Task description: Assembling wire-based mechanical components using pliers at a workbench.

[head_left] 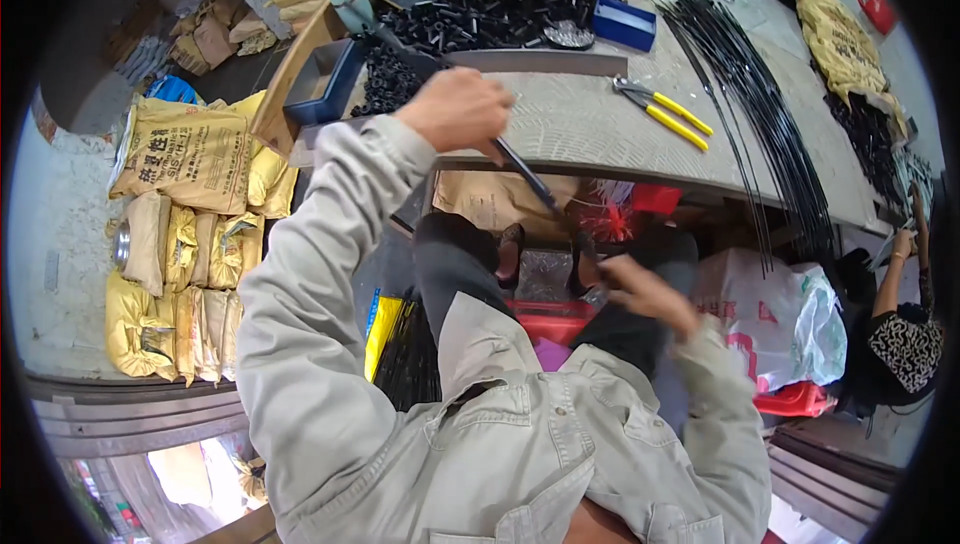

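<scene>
My left hand (458, 109) is raised near the table edge (600, 174), closed around the upper part of a thin black rod (530, 182). The rod slants down and to the right toward my right hand (645, 294), which grips its lower end over my lap. Both arms wear a pale beige jacket. My knees in dark trousers sit under the table edge. The rod's lower tip is hidden by my right hand.
A grey table holds yellow-handled pliers (668, 114), a fan of long black rods (760, 94), a heap of small black parts (450, 29), blue boxes (624, 22) and a flat metal bar (545, 63). Yellow sacks (190, 244) stack at left. Another person (905, 324) sits at right.
</scene>
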The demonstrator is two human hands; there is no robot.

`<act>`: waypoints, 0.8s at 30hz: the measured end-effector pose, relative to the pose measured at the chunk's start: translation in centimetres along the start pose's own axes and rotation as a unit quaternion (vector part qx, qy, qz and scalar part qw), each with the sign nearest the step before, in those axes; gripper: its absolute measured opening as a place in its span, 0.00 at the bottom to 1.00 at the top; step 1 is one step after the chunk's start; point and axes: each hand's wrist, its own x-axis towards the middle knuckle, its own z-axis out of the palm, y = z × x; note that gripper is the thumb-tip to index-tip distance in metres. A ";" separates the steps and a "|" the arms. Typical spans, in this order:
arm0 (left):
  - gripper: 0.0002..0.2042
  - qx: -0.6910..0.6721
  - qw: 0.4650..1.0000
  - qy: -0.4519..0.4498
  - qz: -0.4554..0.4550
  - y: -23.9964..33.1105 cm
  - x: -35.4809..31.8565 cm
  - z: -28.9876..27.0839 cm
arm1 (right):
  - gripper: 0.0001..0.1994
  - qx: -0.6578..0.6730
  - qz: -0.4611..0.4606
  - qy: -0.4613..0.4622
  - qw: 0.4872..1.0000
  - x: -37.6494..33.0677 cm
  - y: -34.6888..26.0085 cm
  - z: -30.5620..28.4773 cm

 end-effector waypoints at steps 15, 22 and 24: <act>0.08 -0.093 0.961 -0.045 0.256 14.0 6.9 2.2 | 0.09 0.424 0.002 0.126 0.897 4.8 -2.5 6.8; 0.08 -0.349 0.877 0.304 -0.129 14.9 -1.2 1.4 | 0.10 0.321 -0.019 0.110 0.940 5.3 -3.5 6.0; 0.08 -0.615 0.626 0.336 -0.342 16.1 -0.5 1.1 | 0.10 0.293 -0.024 0.103 0.950 5.7 -5.0 6.1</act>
